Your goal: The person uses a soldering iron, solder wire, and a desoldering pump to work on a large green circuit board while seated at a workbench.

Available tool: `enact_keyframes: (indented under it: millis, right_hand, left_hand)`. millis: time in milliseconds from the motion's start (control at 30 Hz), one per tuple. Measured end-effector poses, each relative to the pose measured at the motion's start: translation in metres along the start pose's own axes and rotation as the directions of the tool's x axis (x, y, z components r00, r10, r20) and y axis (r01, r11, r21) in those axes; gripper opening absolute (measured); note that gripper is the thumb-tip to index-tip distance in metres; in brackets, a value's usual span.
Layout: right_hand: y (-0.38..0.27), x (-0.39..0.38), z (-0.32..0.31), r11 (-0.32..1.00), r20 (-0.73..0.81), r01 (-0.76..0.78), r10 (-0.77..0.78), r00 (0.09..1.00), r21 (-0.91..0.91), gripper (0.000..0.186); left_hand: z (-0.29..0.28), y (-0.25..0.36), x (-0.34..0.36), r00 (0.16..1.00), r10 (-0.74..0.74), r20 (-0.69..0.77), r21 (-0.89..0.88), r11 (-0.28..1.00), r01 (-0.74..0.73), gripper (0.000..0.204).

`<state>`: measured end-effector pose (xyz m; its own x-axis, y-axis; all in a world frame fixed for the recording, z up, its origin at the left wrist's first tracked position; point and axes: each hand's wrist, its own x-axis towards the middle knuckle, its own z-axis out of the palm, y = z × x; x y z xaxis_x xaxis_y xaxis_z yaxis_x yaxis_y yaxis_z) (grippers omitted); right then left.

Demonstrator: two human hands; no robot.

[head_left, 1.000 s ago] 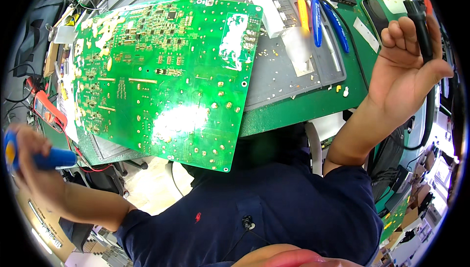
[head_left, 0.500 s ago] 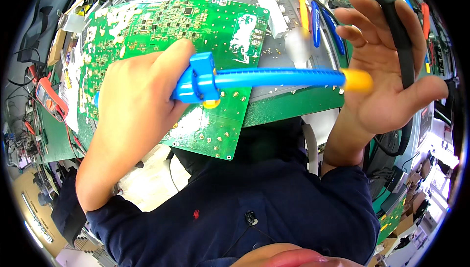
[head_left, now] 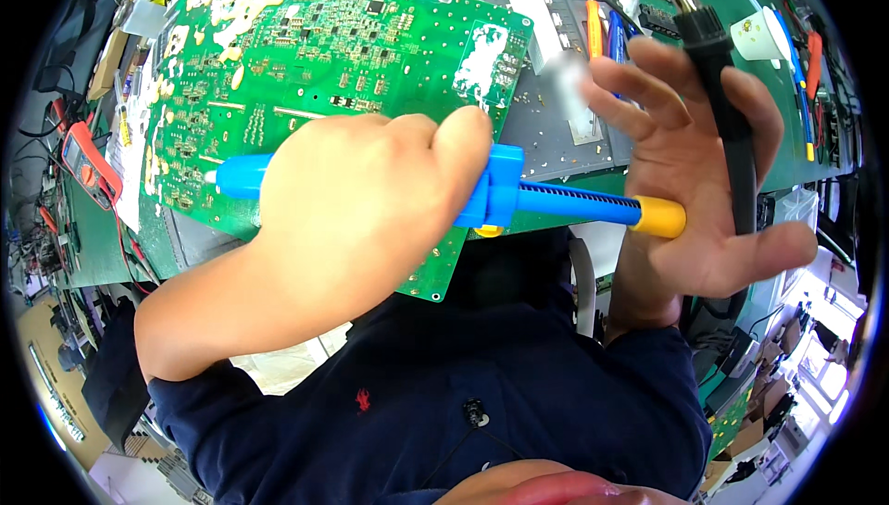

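Observation:
My left hand (head_left: 361, 190) is wrapped around the blue barrel of a desoldering pump (head_left: 582, 201), its tip pointing left. The pump's yellow plunger knob (head_left: 660, 217) rests against the palm of my right hand (head_left: 681, 172). Between the fingers of that right hand sits a black-handled soldering iron (head_left: 730, 125), metal end up toward the far side; its cord runs down past the wrist. Thumb and other fingers there are spread. Under my left hand lies a large green circuit board (head_left: 287, 51), dotted with small components and pale patches. My hand and the pump hide part of it.
A red multimeter (head_left: 91, 164) lies at the left. Beyond the board are an orange-handled tool (head_left: 594, 31), blue-handled pliers (head_left: 617, 37) and a white strip-shaped piece (head_left: 537, 19). A white cup (head_left: 761, 37) stands far right, near red-handled pliers (head_left: 814, 62).
My left hand has moved right and a little nearer with the pump. Less plunger shaft shows now. The right hand has shifted slightly left and nearer, still with the soldering iron.

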<state>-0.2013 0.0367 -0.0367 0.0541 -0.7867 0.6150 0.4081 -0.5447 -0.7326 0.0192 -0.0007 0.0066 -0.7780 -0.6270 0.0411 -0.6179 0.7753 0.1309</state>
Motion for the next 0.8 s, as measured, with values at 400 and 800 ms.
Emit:
enact_keyframes:
  millis: [400, 800]
  right_hand:
    - [0.015, -0.022, 0.023, 0.992, 0.130, -0.103, 0.093, 0.987, 0.076, 0.061]
    - [0.011, -0.032, 0.046, 0.986, 0.027, -0.161, 0.160, 0.987, 0.045, 0.036]
  left_hand:
    - [0.021, 0.012, 0.001, 0.991, 0.122, -0.062, -0.006, 0.992, -0.123, 0.017]
    - [0.023, 0.018, -0.005, 0.980, 0.146, -0.137, -0.010, 0.989, -0.149, 0.018]
